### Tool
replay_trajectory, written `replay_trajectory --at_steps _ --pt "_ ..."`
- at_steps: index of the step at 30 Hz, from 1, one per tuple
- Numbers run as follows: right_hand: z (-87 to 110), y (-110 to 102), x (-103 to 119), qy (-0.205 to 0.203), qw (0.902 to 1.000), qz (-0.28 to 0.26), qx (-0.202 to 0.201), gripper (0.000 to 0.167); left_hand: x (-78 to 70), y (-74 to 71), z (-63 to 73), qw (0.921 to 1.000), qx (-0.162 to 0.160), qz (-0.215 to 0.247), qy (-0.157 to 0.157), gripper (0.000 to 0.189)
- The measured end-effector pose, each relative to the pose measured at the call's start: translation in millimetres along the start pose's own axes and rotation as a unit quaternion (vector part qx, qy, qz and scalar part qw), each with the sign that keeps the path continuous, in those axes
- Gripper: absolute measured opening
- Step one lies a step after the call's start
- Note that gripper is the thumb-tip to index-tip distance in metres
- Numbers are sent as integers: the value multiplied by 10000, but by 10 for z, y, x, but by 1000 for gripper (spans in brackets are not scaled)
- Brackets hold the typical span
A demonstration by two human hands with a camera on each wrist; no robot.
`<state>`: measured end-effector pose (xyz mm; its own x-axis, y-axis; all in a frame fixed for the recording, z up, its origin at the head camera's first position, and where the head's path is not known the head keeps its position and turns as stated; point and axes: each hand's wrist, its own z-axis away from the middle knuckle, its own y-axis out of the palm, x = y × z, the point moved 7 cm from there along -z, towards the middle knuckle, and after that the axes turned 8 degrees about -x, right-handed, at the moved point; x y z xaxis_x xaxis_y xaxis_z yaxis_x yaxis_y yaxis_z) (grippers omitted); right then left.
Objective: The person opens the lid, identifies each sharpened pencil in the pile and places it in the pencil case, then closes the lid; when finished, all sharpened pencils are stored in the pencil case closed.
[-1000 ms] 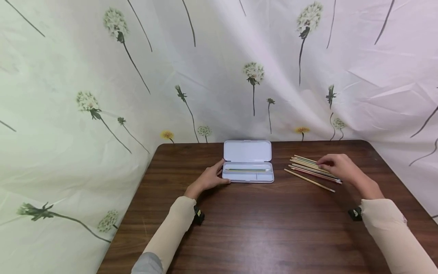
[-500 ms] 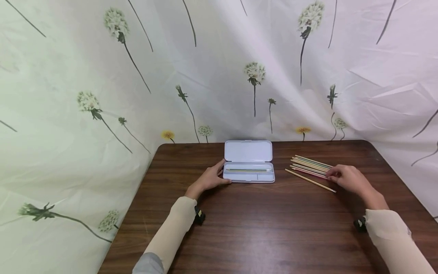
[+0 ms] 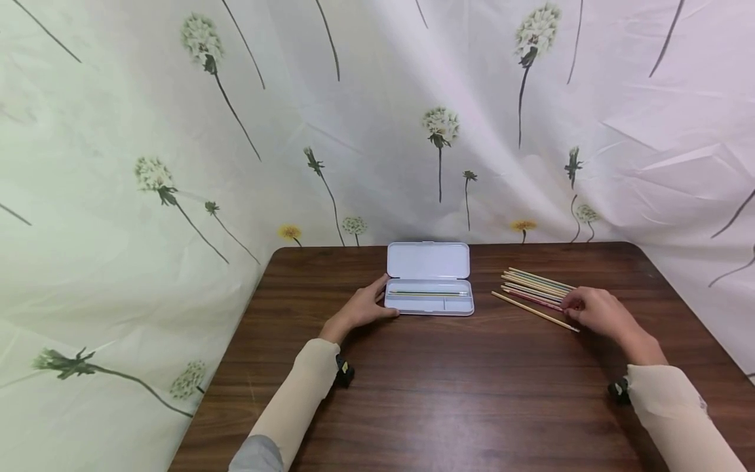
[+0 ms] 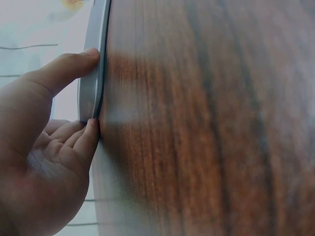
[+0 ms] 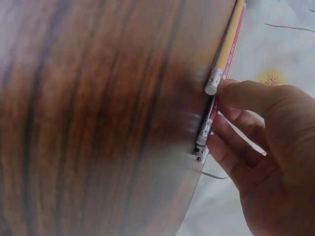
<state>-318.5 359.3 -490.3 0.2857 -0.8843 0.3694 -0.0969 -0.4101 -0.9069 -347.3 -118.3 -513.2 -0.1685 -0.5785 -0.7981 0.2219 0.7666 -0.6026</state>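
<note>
A white pencil case lies with its lid raised on the table, pencils in its back compartment. My left hand holds the case's left end, thumb at the front side and fingers around the corner, as the left wrist view shows. To the right lies a loose group of several pencils. My right hand pinches the eraser end of a red pencil at the group's near side. A yellow pencil with a white eraser lies apart in front, close to the thumb.
The dark wooden table reaches back to a pale curtain printed with dandelions. Its rounded back corners show at both sides. A small dark wrist camera sits under the left sleeve, another by the right sleeve.
My right hand has come from above the middle of the pencil group down toward its near right end, to the red pencil. The left hand stays on the case.
</note>
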Motion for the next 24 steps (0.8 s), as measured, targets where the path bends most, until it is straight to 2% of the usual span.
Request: replay_trajectory --at_steps 15,24 --pt "36 23 55 -122 9999 35 -60 3 16 0 11 10000 10 -34 -7 100" --pt "43 -3 148 -497 9981 -113 -340 6 10 -6 12 10000 7 -49 26 100"
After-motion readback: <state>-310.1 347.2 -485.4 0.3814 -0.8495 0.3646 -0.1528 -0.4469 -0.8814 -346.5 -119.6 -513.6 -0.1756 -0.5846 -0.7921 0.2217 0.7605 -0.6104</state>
